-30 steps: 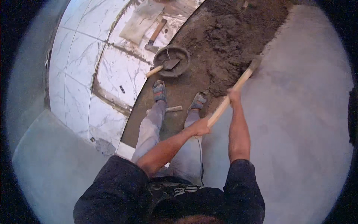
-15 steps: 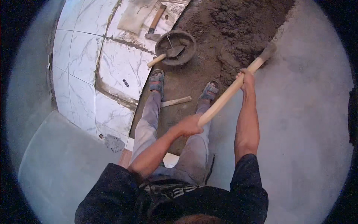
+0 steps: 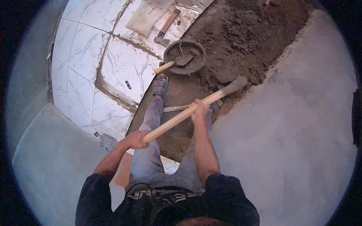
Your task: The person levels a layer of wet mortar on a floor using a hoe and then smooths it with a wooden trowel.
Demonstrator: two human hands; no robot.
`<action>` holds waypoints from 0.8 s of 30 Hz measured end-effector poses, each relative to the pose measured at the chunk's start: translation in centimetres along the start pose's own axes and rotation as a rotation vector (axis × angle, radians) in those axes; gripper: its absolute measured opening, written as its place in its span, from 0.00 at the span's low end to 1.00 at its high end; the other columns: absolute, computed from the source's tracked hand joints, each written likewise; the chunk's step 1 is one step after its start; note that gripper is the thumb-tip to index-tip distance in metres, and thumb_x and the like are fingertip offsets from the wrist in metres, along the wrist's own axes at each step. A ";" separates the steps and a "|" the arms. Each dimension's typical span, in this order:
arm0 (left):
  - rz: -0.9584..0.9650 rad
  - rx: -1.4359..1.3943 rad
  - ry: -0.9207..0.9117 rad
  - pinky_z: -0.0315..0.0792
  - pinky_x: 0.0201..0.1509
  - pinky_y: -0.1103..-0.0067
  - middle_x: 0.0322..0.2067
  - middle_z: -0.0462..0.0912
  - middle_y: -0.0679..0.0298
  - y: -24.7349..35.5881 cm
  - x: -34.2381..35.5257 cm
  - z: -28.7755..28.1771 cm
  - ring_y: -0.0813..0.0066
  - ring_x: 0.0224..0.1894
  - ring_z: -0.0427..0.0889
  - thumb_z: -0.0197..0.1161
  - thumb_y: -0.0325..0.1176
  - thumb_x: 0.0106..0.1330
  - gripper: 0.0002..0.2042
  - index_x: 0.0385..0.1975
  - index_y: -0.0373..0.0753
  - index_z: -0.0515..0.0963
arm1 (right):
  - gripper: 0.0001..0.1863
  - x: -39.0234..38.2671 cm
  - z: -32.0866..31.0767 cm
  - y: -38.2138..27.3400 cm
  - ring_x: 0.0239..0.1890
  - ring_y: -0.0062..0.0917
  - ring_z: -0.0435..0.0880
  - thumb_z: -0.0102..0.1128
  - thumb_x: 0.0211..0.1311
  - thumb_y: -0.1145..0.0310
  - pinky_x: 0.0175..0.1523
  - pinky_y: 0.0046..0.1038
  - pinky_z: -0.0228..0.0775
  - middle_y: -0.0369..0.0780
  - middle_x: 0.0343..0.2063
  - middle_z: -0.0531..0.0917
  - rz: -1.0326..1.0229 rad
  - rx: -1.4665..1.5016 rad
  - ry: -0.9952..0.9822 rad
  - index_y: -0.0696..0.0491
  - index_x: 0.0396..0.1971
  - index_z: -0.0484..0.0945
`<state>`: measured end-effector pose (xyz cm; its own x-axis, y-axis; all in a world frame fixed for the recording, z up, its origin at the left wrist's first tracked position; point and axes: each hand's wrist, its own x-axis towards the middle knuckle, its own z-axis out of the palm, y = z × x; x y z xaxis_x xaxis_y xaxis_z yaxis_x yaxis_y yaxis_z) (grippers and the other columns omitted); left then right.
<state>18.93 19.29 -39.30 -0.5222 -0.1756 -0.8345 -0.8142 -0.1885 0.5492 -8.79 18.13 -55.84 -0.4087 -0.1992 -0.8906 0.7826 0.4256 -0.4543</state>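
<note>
My left hand is wrapped round the lower end of a long pale wooden handle, my right hand round it higher up. The tool's dirty metal head is beside a heap of dark, damp mortar. Just beyond, a round dark basin holds a trowel with a wooden handle resting over its rim. My sandalled left foot stands below the basin; my right foot is partly hidden behind the handle and the tool head's neck.
White marble-patterned tiles, with dirty seams, lie at left. On them rest a pale slab and a hammer-like tool. A loose wooden stick lies between my feet. Bare grey concrete borders the mortar at right.
Both hands have swung left and lower with the handle. The tool head has moved from the right edge of the mortar toward me, closer to my right foot.
</note>
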 end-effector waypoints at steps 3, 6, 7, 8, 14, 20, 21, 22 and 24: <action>-0.170 0.097 -0.057 0.69 0.38 0.61 0.30 0.77 0.50 -4.0 -3.0 -0.8 0.49 0.34 0.76 0.60 0.41 0.42 0.24 0.42 0.45 0.66 | 0.19 -3.6 -0.4 4.0 0.16 0.28 0.72 0.56 0.45 0.79 0.23 0.31 0.73 0.39 0.18 0.69 0.036 0.058 0.030 0.55 0.36 0.58; -0.216 0.182 -0.120 0.70 0.36 0.61 0.29 0.78 0.51 -6.6 -3.2 -0.7 0.49 0.32 0.76 0.59 0.42 0.42 0.25 0.44 0.46 0.66 | 0.21 -3.8 -0.7 4.1 0.18 0.30 0.73 0.55 0.45 0.80 0.25 0.34 0.73 0.40 0.21 0.69 0.129 0.137 -0.107 0.55 0.38 0.56; -0.198 0.209 -0.082 0.70 0.36 0.61 0.27 0.78 0.52 -6.4 -2.3 -0.8 0.48 0.32 0.76 0.60 0.42 0.43 0.25 0.44 0.47 0.66 | 0.21 -3.3 -0.8 3.3 0.19 0.31 0.74 0.55 0.44 0.81 0.25 0.35 0.73 0.40 0.22 0.70 0.074 0.122 -0.089 0.55 0.38 0.57; -0.183 0.211 -0.080 0.70 0.36 0.61 0.27 0.78 0.52 -6.0 -1.1 -0.7 0.48 0.32 0.76 0.60 0.42 0.43 0.25 0.44 0.47 0.66 | 0.21 -2.9 -1.0 2.4 0.19 0.32 0.75 0.54 0.44 0.81 0.26 0.36 0.73 0.41 0.22 0.70 0.017 0.107 -0.072 0.55 0.38 0.57; 0.012 0.052 -0.002 0.70 0.38 0.62 0.32 0.77 0.52 3.0 8.7 3.3 0.49 0.35 0.76 0.62 0.43 0.44 0.24 0.43 0.46 0.66 | 0.07 2.4 -2.4 -12.7 0.13 0.31 0.74 0.53 0.45 0.73 0.21 0.32 0.71 0.44 0.14 0.74 -0.327 -0.288 0.044 0.59 0.20 0.66; 0.129 -0.227 0.032 0.70 0.40 0.63 0.35 0.76 0.47 18.8 16.3 6.0 0.49 0.38 0.76 0.59 0.42 0.47 0.24 0.43 0.37 0.65 | 0.10 11.6 -3.2 -25.8 0.14 0.25 0.71 0.54 0.49 0.71 0.17 0.26 0.68 0.39 0.15 0.69 -0.390 -0.531 0.001 0.56 0.29 0.64; 0.115 -0.312 0.009 0.70 0.40 0.63 0.35 0.76 0.47 19.6 16.1 6.7 0.50 0.38 0.76 0.60 0.41 0.47 0.24 0.43 0.35 0.65 | 0.09 12.2 -3.1 -25.6 0.13 0.25 0.71 0.54 0.49 0.71 0.17 0.26 0.68 0.39 0.14 0.69 -0.234 -0.537 -0.023 0.57 0.28 0.64; 0.098 -0.403 -0.028 0.70 0.40 0.64 0.35 0.76 0.47 19.9 15.3 7.8 0.50 0.37 0.76 0.60 0.41 0.47 0.24 0.42 0.34 0.65 | 0.09 12.4 -3.8 -25.1 0.13 0.25 0.71 0.54 0.49 0.72 0.17 0.26 0.67 0.39 0.14 0.69 -0.071 -0.544 -0.033 0.57 0.28 0.64; 0.076 -0.292 0.068 0.70 0.39 0.63 0.34 0.76 0.46 17.9 13.3 8.7 0.48 0.36 0.76 0.62 0.41 0.47 0.24 0.41 0.34 0.66 | 0.08 11.5 -4.6 -21.9 0.14 0.25 0.70 0.53 0.49 0.73 0.18 0.26 0.67 0.39 0.15 0.69 -0.055 -0.655 -0.085 0.57 0.27 0.65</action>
<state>-4.78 21.98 -40.96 -0.5526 -0.2625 -0.7911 -0.6608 -0.4405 0.6077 -32.76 10.60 -56.02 -0.3805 -0.2934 -0.8770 0.3037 0.8561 -0.4182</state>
